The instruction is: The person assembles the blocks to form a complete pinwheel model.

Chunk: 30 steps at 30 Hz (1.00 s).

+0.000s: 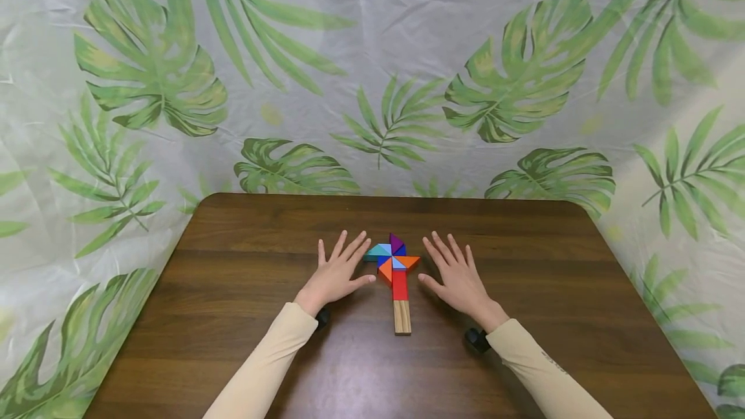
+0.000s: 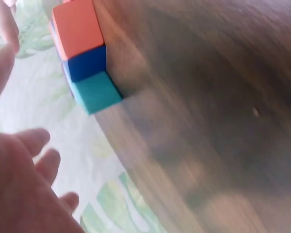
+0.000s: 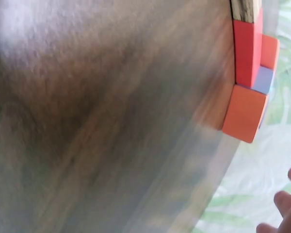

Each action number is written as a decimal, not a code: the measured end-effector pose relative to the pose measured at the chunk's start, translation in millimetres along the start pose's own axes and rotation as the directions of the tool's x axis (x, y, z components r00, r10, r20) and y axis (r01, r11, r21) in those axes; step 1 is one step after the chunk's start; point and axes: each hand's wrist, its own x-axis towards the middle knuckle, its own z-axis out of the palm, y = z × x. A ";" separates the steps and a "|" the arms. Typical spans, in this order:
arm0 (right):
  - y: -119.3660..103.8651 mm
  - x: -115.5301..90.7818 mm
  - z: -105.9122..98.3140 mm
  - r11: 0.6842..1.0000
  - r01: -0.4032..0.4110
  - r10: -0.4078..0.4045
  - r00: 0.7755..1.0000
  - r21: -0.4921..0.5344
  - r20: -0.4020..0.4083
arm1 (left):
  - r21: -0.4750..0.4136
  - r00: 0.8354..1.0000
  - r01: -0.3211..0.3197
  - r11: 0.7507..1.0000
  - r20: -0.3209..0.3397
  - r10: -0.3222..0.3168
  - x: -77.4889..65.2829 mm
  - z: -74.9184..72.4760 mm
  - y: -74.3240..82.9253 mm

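Note:
On the dark wooden table lies a pinwheel shape made of triangular blocks in orange, blue, light blue, teal and purple. Below its centre comes a red block, with a striped wood-coloured block at the near end. My left hand is spread on the left of the pinwheel, fingertips close to the teal block. On the other side my right hand is spread too, beside the orange block. Neither hand holds anything. Whether the left fingertips touch the teal block I cannot tell.
The table has rounded far corners. Behind it and at both sides hangs a pale cloth printed with green leaves. A dark wrist device sits on the right wrist, another on the left.

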 end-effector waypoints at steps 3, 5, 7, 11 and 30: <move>-1.7 -1.3 4.9 0.999 0.036 -0.036 0.999 0.002 0.023 | -0.028 0.998 -0.045 0.999 0.048 0.046 7.5 5.8 4.2; -3.3 -2.4 7.5 0.998 0.059 -0.060 0.997 0.008 0.047 | -0.040 0.995 -0.069 0.997 0.075 0.072 12.8 9.6 7.2; -4.9 -3.0 9.7 0.997 0.078 -0.078 0.995 0.011 0.067 | -0.047 0.991 -0.084 0.995 0.097 0.088 18.0 12.7 10.4; -8.1 -2.9 12.3 0.995 0.095 -0.096 0.992 0.018 0.087 | -0.038 0.987 -0.102 0.994 0.123 0.105 27.0 16.4 16.2; -10.4 -2.2 18.7 0.991 0.128 -0.131 0.985 0.029 0.115 | -0.008 0.984 -0.119 0.993 0.136 0.119 35.9 23.2 20.2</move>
